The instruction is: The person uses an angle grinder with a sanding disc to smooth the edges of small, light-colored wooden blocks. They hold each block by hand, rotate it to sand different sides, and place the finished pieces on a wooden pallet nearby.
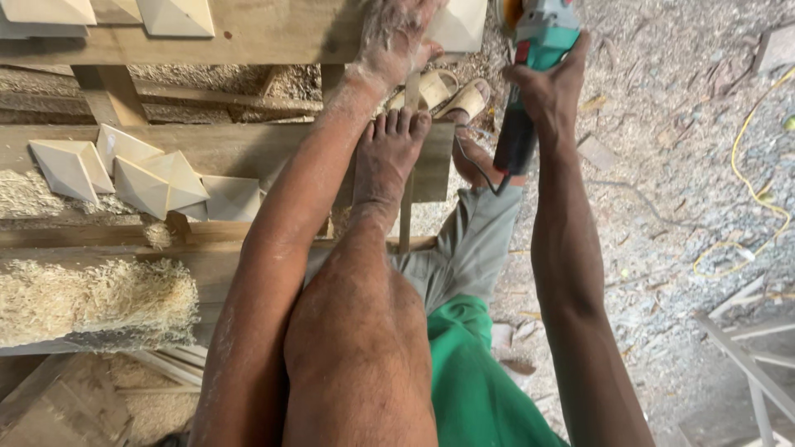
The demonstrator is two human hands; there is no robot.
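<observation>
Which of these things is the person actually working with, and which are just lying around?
In use:
- teal power grinder, gripped by the right hand
- pale wooden piece, pressed by the left hand

Lying about:
- carved wooden blocks
- wood shavings
- yellow cable
- sandals

My teal-and-black grinder (534, 74), pale cream wooden pyramid blocks (141, 178), bright green shorts (476, 381), a yellow cable (749, 174).

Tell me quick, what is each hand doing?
Left hand: pressing down on a pale wood piece.
Right hand: closed around a teal power tool.
</observation>
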